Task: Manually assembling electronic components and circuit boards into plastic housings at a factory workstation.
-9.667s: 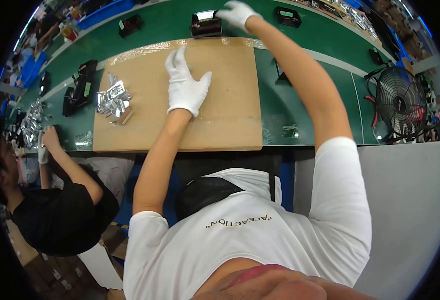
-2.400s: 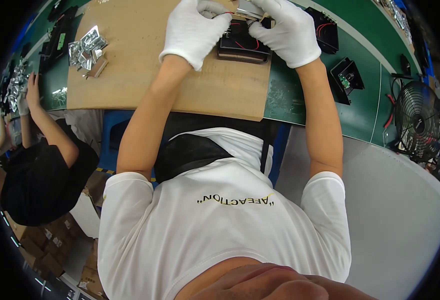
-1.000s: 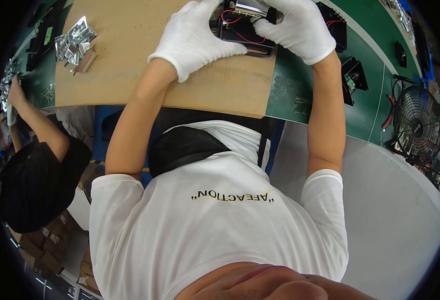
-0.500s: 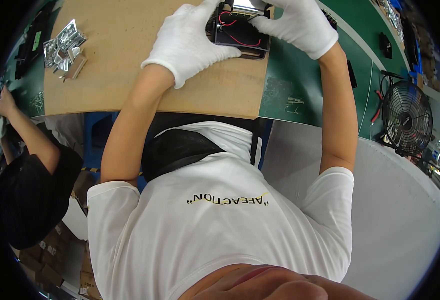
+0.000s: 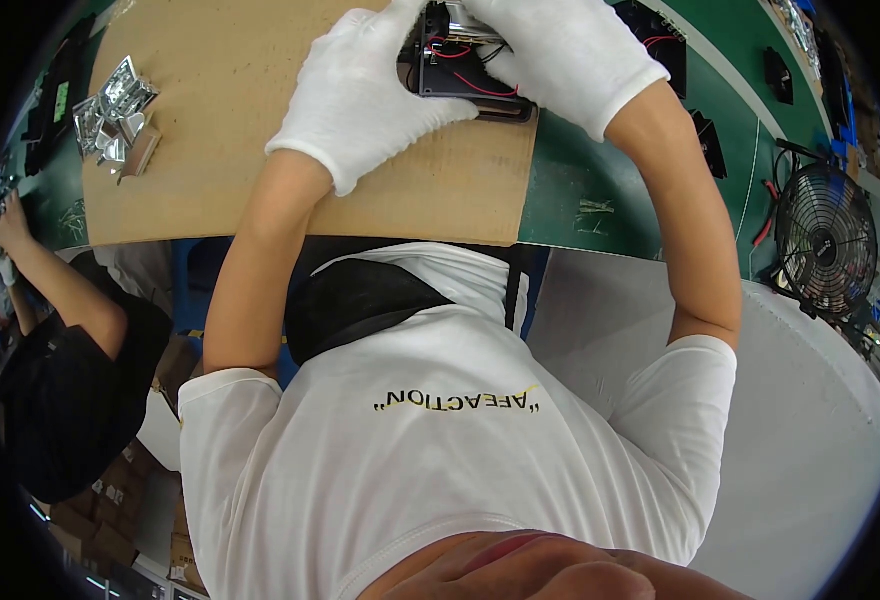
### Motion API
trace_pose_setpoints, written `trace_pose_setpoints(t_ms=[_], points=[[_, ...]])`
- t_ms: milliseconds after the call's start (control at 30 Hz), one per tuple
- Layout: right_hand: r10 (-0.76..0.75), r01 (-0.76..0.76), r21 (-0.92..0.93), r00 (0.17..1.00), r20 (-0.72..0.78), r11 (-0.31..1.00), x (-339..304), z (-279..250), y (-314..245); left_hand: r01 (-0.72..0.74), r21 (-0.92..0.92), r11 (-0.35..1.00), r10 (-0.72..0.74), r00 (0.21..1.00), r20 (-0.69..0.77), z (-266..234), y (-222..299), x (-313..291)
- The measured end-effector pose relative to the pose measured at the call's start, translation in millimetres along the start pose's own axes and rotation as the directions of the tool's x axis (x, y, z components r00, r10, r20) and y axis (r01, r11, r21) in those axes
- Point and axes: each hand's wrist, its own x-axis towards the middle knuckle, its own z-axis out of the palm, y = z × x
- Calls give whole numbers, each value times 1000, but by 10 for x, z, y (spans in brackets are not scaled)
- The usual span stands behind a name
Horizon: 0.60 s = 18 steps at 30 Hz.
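Note:
A black plastic housing (image 5: 472, 82) with thin red wires inside lies near the far edge of the view, on the brown cardboard sheet. My left hand (image 5: 360, 90), in a white glove, is closed round the housing's left side, its thumb along the near edge. In the housing's far part sits a shiny silver piece (image 5: 470, 31). My gloved right hand (image 5: 570, 60) reaches over from the right, its fingers bent onto that silver piece and its thumb down by the wires. The right fingertips are partly hidden.
Loose silver reflector-like parts (image 5: 118, 120) are piled at the cardboard's left. More black housings (image 5: 660, 45) lie on the green table (image 5: 590, 190) to the right. A black fan (image 5: 825, 230) stands at far right. Another person's arm (image 5: 65, 275) is at the left.
My right hand has shifted left across the housing, covering more of the silver piece. Black housings behind it now show more. The whole view has shifted slightly.

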Motion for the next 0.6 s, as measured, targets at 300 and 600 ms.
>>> trace_pose_setpoints(t_ms=[300,600], points=[[-90,90,86,996,4,992,71,53,104,85,-22,996,-83,993,84,-76,80,20],[-94,93,51,995,17,994,95,125,164,-4,-4,1000,4,999,36,10,-48,8]])
